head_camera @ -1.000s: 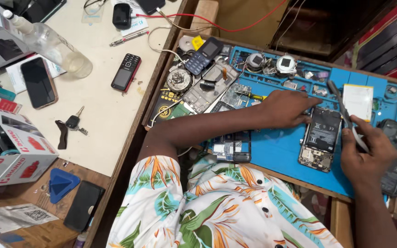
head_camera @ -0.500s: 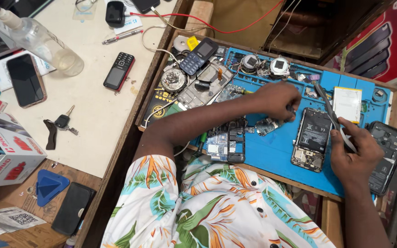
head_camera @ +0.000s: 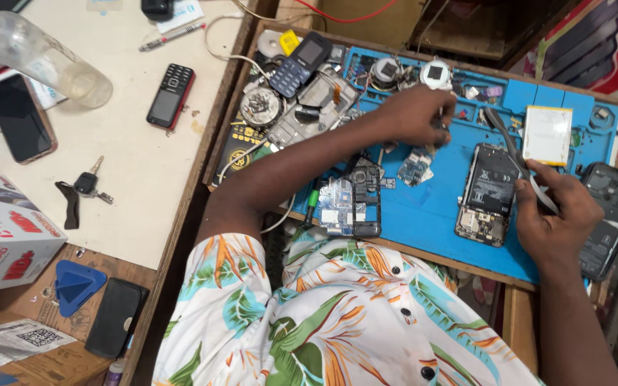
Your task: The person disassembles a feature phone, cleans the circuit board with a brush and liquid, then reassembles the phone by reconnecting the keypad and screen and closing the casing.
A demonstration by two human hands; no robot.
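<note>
1. While the opened phone [head_camera: 490,194] lies back-off on the blue mat [head_camera: 438,214], its battery and board face up, which I judge keeps the insides reachable from above.
2. My right hand [head_camera: 556,214] sits just beside it, fingers [head_camera: 538,187] curled closed around the white handle of a slim tool [head_camera: 511,151] whose dark shaft angles up past the phone's upper edge.
3. My left hand [head_camera: 416,114] reaches across the mat to the small parts near the top compartments; its fingers are bent down, pinched at something too small to tell.
4. A stripped phone frame [head_camera: 355,196] lies near the mat's lower edge, a small circuit board [head_camera: 415,168] between it and the opened phone.
5. A white battery pack [head_camera: 546,134] rests above the right hand; a back cover [head_camera: 609,214] lies at the far right.
6. Off the mat, the tabletop [head_camera: 130,164] carries a keypad phone [head_camera: 170,95] and keys [head_camera: 80,189].
</note>
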